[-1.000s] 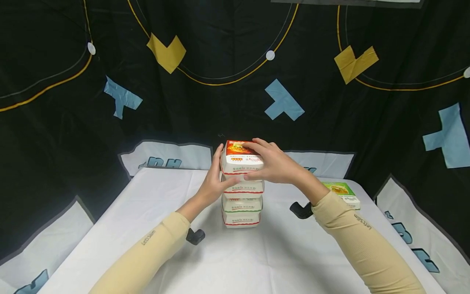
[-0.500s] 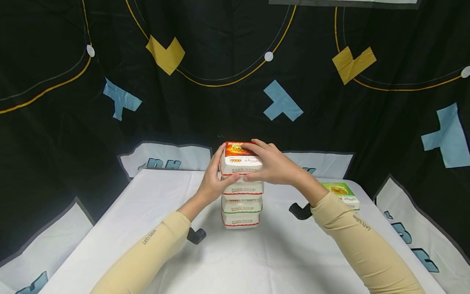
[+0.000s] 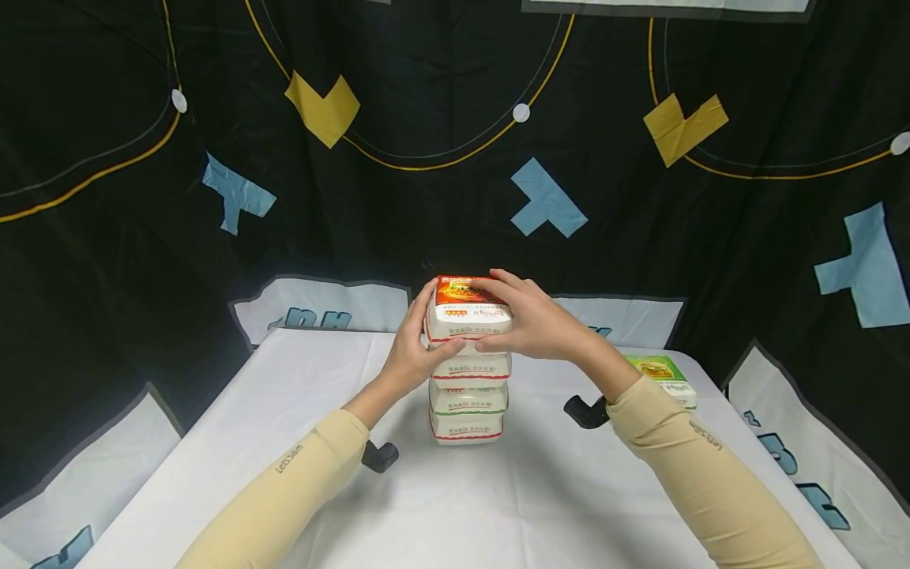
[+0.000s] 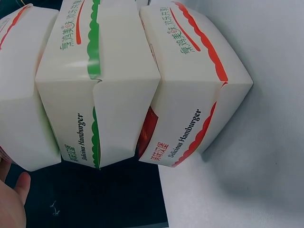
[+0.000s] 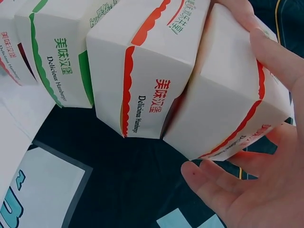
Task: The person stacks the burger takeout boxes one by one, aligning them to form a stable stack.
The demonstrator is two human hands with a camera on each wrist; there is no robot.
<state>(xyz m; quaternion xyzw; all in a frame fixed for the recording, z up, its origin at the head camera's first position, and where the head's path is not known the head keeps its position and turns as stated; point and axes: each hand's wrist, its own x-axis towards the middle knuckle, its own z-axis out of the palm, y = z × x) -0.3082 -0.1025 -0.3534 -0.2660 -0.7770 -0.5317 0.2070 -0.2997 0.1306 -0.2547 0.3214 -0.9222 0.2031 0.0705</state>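
A stack of white hamburger boxes stands mid-table. Its top box point(image 3: 469, 318) has a red lid with a burger picture. Beneath come a second red-trimmed box point(image 3: 472, 367), a green-trimmed box point(image 3: 468, 398) and a red-trimmed bottom box point(image 3: 466, 427). My left hand point(image 3: 412, 348) holds the top box by its left side, thumb at the front. From the right, my right hand point(image 3: 535, 320) grips the same box, its thumb low in front and fingers over the lid and right side. The right wrist view shows the top box point(image 5: 228, 85) slightly skewed on the one below.
Another hamburger box point(image 3: 661, 378), green-lidded, sits at the table's back right, partly behind the right forearm. Black curved pieces point(image 3: 380, 457) show beside the wrists. White cloth covers the table point(image 3: 455, 506); a black curtain point(image 3: 426, 213) hangs behind it.
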